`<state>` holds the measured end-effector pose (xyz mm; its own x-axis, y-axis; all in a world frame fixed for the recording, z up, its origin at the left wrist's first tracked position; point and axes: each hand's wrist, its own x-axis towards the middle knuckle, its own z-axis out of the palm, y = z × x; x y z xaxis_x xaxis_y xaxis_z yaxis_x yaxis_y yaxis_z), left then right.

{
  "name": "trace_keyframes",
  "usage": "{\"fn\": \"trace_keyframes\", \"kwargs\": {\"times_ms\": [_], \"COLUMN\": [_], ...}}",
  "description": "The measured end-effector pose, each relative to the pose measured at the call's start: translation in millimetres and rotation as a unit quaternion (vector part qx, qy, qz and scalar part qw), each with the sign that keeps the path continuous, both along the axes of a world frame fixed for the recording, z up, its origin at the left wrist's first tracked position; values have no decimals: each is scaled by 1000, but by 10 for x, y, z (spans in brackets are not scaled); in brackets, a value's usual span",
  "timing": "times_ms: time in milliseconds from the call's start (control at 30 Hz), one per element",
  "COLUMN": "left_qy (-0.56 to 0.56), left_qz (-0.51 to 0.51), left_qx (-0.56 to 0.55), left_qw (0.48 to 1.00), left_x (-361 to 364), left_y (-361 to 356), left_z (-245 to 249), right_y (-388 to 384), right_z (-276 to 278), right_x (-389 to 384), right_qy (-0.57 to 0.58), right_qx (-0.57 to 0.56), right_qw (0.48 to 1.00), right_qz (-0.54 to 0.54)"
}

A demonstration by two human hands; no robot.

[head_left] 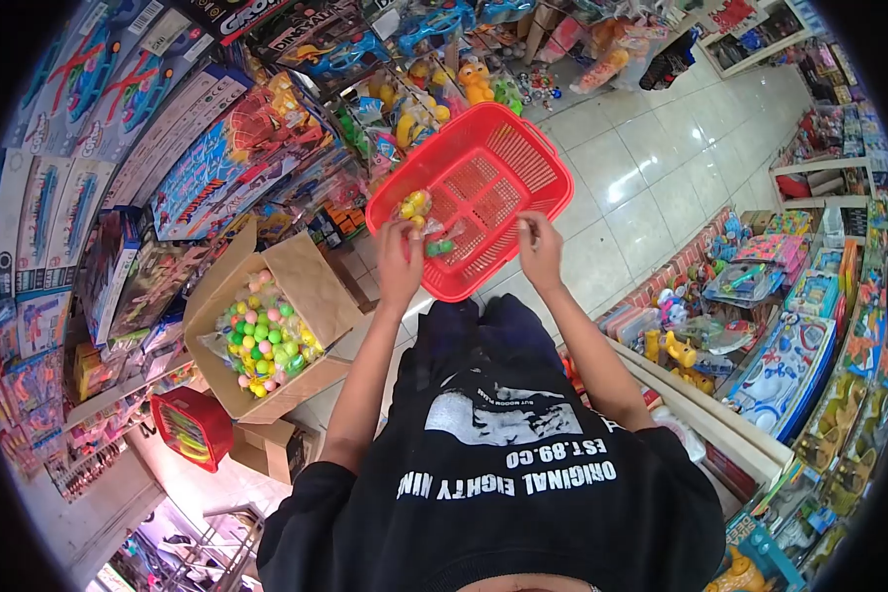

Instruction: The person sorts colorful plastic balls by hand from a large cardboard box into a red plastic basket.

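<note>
A red plastic basket (537,148) with a slotted floor is in front of my body, its long side slanting up to the right. Inside, near its left end, lie clear plastic packets with yellow balls (414,205) and green pieces (440,247). My left hand (401,264) reaches over the near left rim, its fingers closed at these packets; the exact grip is partly hidden. At the right end of the basket, my right hand (541,253) has its fingers curled together over the rim. Whatever lies between them is too small to make out.
An open cardboard box (311,291) of bagged coloured balls (262,335) stands on the left, above a small red basket (192,429). Boxed toys (237,148) fill the left shelves. More toys crowd the right shelf (760,296). Tiled floor (651,148) runs between them.
</note>
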<state>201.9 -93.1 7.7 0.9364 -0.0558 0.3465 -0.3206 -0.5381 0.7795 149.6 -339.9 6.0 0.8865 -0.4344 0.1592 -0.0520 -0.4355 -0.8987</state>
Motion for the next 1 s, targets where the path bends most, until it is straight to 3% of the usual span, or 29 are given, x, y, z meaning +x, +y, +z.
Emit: {"fn": "trace_keyframes", "kwargs": {"times_ms": [67,100,167,200,267,333,367,400,433,467,500,567,600,667,733,800,833,867,933,967,1000], "left_qy": [86,91,312,317,335,323,309,314,393,469,471,367,368,358,398,461,440,436,264,261,353], "left_qz": [-77,-72,-93,-87,-109,-83,-65,-52,-38,-24,-11,13,22,60,85,120,106,116,151,163,163], "left_qx": [-5,-7,81,79,183,192,205,204,223,240,237,187,186,29,-28,-381,-333,-336,-188,-189,-199], "left_qw": [993,993,942,941,918,923,926,926,891,850,849,911,910,931,913,793,827,827,934,932,900], "left_x": [81,124,197,206,233,148,107,129,185,209,190,186,208,237,234,213,175,142,35,-25,-65], "left_y": [-170,-234,-348,-409,-502,-495,-484,-508,-561,-593,-595,-604,-606,-594,-623,-641,-623,-645,-691,-685,-679], "left_z": [30,-117,-676,-841,-1161,-2094,-2350,-2178,-1808,-1587,-1561,-1560,-1515,-1304,-1064,-890,-902,-895,-852,-806,-655], "right_y": [80,108,166,206,280,310,341,357,343,316,296,223,162,14,-116,-162,-161,-151,-48,4,43], "right_z": [-111,-254,-708,-882,-1213,-1494,-1539,-1630,-1992,-1943,-1796,-1531,-1449,-1341,-1255,-1171,-1128,-1085,-956,-880,-720], "right_x": [310,438,638,707,823,872,889,901,867,891,903,1046,1095,1138,1201,1311,1348,1394,1425,1434,1475], "right_qy": [46,51,240,244,306,277,341,403,408,405,389,377,375,211,211,205,249,291,339,386,386], "right_qx": [-21,-22,21,21,-190,-201,-140,-81,-73,-76,-82,-77,-78,-128,-109,-91,-25,40,91,143,139], "right_qw": [989,988,942,939,880,877,863,841,844,839,841,834,831,862,843,823,800,771,741,715,707], "right_qz": [141,146,234,240,309,338,346,351,341,354,366,396,404,442,483,523,546,565,572,566,576]}}
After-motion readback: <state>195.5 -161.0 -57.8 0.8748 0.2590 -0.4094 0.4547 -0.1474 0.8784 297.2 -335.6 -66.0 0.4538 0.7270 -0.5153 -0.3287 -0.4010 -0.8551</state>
